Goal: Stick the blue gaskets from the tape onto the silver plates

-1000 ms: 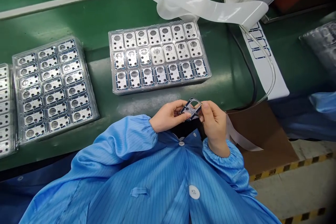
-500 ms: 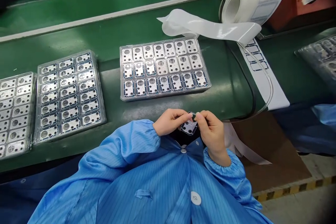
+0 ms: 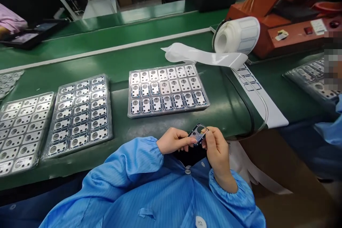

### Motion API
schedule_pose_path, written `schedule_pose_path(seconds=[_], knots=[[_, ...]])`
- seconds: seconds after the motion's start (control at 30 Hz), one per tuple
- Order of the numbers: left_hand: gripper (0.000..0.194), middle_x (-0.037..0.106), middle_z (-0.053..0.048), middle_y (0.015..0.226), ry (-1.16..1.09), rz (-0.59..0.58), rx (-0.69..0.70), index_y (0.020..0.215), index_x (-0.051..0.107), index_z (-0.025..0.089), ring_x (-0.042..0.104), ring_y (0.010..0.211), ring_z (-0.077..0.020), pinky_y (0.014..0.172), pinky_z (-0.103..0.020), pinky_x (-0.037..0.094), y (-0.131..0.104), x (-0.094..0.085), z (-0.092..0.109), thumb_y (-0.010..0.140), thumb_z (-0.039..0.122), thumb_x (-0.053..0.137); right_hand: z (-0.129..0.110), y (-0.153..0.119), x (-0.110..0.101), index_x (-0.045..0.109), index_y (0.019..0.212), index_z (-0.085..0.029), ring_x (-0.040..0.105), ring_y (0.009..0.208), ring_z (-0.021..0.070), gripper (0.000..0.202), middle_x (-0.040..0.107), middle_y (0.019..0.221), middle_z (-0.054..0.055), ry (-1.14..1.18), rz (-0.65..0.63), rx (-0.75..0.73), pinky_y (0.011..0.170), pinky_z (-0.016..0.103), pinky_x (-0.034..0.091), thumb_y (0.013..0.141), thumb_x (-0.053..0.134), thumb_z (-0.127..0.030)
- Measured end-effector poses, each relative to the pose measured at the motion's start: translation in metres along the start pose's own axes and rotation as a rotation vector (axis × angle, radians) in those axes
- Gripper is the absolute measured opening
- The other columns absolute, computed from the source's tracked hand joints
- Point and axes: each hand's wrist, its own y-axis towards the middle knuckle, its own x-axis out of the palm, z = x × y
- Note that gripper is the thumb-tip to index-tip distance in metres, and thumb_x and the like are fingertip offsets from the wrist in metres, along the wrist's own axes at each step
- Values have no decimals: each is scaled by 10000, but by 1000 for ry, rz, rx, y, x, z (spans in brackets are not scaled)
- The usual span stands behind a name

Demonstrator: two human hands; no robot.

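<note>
Between my two hands, above the table's front edge, is a small silver metal plate (image 3: 197,135) with a dark border and a large round opening. The fingers of my left hand (image 3: 173,140) pinch its lower left part, thumb on the face. My right hand (image 3: 217,151) closes on its right edge, with the fingertips partly hidden. Beyond them lies a clear plastic tray (image 3: 171,112) holding rows of similar plates, several of them with blue-black edging.
More filled trays, a near one (image 3: 110,131) and another (image 3: 52,114), lie to the left. A roll of white stickers (image 3: 240,35) trails a liner strip (image 3: 275,114) and cables at right. An orange machine (image 3: 291,39) stands behind. A blue sleeve (image 3: 330,130) of another person shows at right.
The plate has been turned and raised in my hands, its round opening now showing at the top. My left thumb has shifted lower on it. My view has tilted up.
</note>
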Motion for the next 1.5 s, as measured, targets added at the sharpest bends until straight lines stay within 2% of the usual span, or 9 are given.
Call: schedule_pose_path(seconds=[0.23, 0.37, 0.57, 0.73, 0.9, 1.1, 1.2, 1.33, 1.5], knots=[[491, 674, -25, 875, 136, 112, 157, 1234, 642, 156, 559, 685, -97, 632, -207, 458, -12, -6, 19, 839, 444, 689, 6, -5, 3, 642, 797, -196, 526, 425, 117, 361, 549, 503, -34, 64, -265, 99, 418, 218, 428, 884, 628, -546], [304, 706, -44, 841, 228, 74, 166, 1119, 706, 136, 572, 652, -99, 642, -219, 487, -6, -28, 42, 934, 306, 533, 9, -6, 2, 661, 824, -187, 538, 449, 110, 410, 593, 558, -10, 130, -330, 115, 439, 215, 455, 900, 584, -582], [298, 744, -55, 955, 648, 822, 129, 1152, 702, 163, 634, 776, -132, 728, -250, 506, 38, -108, 78, 972, 257, 484, 22, -12, -22, 690, 877, -193, 553, 509, 110, 403, 616, 625, 7, 93, -203, 77, 496, 214, 484, 922, 557, -570], [330, 730, -105, 1085, 834, 994, 50, 1157, 708, 159, 627, 1006, -247, 889, -383, 499, 69, -140, 72, 983, 239, 439, 44, -28, -36, 691, 838, -191, 560, 502, 125, 468, 613, 614, 20, 38, -188, 150, 472, 223, 478, 898, 542, -630], [379, 601, -154, 1359, 1021, 1030, 78, 1250, 674, 157, 440, 1300, -351, 1072, -515, 372, 60, -120, 63, 988, 240, 412, 61, -40, -43, 694, 848, -190, 564, 514, 137, 506, 613, 625, 28, 26, -158, 253, 484, 241, 485, 877, 538, -671], [373, 649, -103, 1336, 1489, 768, 134, 1228, 665, 199, 437, 1339, -384, 1104, -629, 309, 38, -103, 46, 1005, 386, 431, 68, -39, -49, 693, 848, -188, 555, 524, 130, 524, 605, 632, 23, 46, -128, 292, 506, 243, 470, 875, 536, -687], [398, 605, -145, 1391, 1545, 794, 193, 1299, 610, 161, 449, 1344, -411, 1087, -673, 328, 27, -101, 42, 989, 374, 482, 69, -40, -53, 689, 828, -188, 539, 510, 119, 520, 595, 611, 10, 74, -65, 302, 503, 239, 455, 854, 568, -693], [434, 606, -198, 1351, 1502, 748, 681, 1348, 548, 133, 545, 1262, -351, 1051, -535, 450, -3, -74, 48, 945, 289, 584, 82, -35, -66, 674, 754, -184, 507, 481, 111, 508, 573, 568, -3, 184, 174, 341, 481, 245, 423, 803, 640, -689], [252, 708, -97, 1096, 1051, 274, 918, 1210, 606, 182, 666, 1024, -170, 888, -247, 550, -32, -1, 34, 969, 199, 536, 129, 17, -117, 658, 838, -181, 555, 556, 126, 494, 611, 679, 4, 189, 579, 349, 499, 253, 444, 841, 583, -670]])
